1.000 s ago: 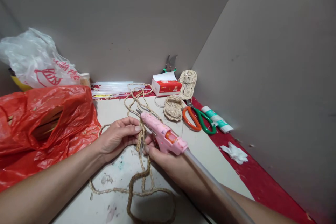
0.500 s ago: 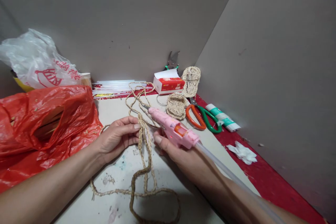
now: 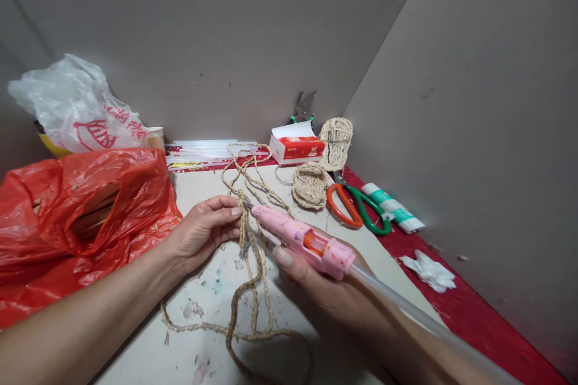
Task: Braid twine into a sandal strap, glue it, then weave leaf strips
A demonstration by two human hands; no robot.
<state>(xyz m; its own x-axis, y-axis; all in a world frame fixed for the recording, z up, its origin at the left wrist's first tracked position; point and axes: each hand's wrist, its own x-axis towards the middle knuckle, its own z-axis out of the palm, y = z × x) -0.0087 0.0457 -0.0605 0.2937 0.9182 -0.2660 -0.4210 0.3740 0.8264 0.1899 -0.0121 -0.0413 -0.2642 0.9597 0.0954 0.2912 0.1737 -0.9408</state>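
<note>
My left hand pinches a folded length of braided straw cord between thumb and fingers, above the white board. My right hand is closed round a pink hot glue gun, with a long translucent glue stick running out of its back end. The gun's dark nozzle is at the upper part of the folded cord, beside my left fingertips; whether it touches cannot be told. Loose cord loops lie on the board in front of and behind my hands.
A red plastic bag lies left, with a white bag behind it. Farther back are glue sticks, a red box, woven straw pieces, and pruning shears. Scissors, a roll and tissue lie right.
The glue gun in my right hand has come lower and its nozzle has moved to the cord by my left fingertips. My left hand keeps its pinch. The view has shifted slightly.
</note>
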